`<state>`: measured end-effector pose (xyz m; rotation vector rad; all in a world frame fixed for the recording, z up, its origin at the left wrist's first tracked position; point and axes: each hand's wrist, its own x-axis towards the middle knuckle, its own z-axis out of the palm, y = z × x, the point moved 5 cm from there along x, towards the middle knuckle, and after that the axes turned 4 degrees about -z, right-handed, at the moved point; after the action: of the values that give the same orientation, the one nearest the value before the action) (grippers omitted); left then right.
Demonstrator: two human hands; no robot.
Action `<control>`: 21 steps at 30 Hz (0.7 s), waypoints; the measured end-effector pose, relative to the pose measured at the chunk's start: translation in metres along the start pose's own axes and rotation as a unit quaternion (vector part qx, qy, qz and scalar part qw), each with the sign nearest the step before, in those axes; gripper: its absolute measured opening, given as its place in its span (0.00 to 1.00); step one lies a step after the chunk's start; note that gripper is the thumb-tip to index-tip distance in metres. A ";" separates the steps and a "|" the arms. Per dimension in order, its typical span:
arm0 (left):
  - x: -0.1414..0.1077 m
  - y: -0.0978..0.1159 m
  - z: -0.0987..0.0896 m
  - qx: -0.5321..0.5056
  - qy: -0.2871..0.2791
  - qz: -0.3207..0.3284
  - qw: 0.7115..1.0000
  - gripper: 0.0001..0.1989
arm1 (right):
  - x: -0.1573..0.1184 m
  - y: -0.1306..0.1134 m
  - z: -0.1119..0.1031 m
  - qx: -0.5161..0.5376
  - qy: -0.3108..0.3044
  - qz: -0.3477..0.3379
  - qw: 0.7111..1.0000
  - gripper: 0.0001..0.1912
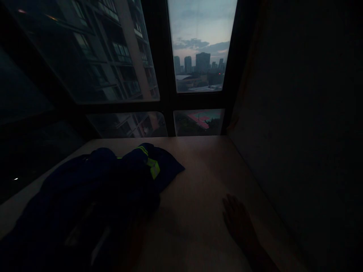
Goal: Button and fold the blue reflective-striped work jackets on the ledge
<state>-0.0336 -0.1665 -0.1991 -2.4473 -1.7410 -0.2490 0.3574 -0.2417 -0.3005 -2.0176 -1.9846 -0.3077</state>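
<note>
My right hand [237, 218] reaches in from the lower right and lies on the pale wooden surface [204, 177]. Its fingers are stretched out, and nothing shows under or between them. To the left is a crumpled heap of dark navy clothing [93, 173], perhaps a jacket, with yellow-green and grey bands [153, 168]. One pointed corner of it spreads out over the wood. Below the heap, a dim reddish-brown shape [137, 238] could be my left hand or forearm, but darkness hides its fingers and whatever they touch.
Dark window frames [167, 68] rise behind the surface, with buildings outside. A dark wall [295, 136] borders the right side. More glass [25, 151] runs along the left edge. Pale patches [73, 236] near the bottom left are too dark to make out.
</note>
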 end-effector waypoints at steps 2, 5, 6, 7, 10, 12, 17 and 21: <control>-0.012 0.026 0.007 -0.030 0.003 0.007 1.000 0.17 | -0.001 0.000 0.001 0.006 0.010 -0.002 1.000 0.25; -0.021 0.053 0.013 -0.067 0.006 0.008 0.998 0.15 | -0.002 -0.001 0.001 0.011 0.029 -0.007 0.999 0.25; -0.021 0.059 0.014 -0.077 0.007 0.005 0.997 0.15 | -0.003 -0.001 0.002 0.012 0.034 -0.008 0.999 0.25; -0.021 0.062 0.016 -0.085 0.008 0.000 0.996 0.15 | -0.003 -0.001 0.002 0.012 0.039 -0.009 0.999 0.25; -0.018 0.066 0.018 -0.106 0.012 -0.026 0.994 0.16 | -0.005 -0.002 0.002 0.013 0.049 -0.018 0.999 0.25; -0.016 0.064 0.018 -0.116 0.018 -0.050 0.992 0.16 | -0.007 -0.002 0.001 0.014 0.062 -0.025 0.998 0.25; -0.012 0.059 0.014 -0.129 0.040 -0.119 0.984 0.16 | -0.012 0.000 0.001 0.013 0.112 -0.048 0.992 0.24; -0.008 0.058 0.007 -0.128 0.060 -0.177 0.974 0.16 | -0.015 0.001 0.004 0.028 0.127 -0.063 0.990 0.24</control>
<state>0.0191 -0.1918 -0.2084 -2.2001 -2.1988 -0.6803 0.3582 -0.2540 -0.3094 -1.7264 -1.9405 -0.5040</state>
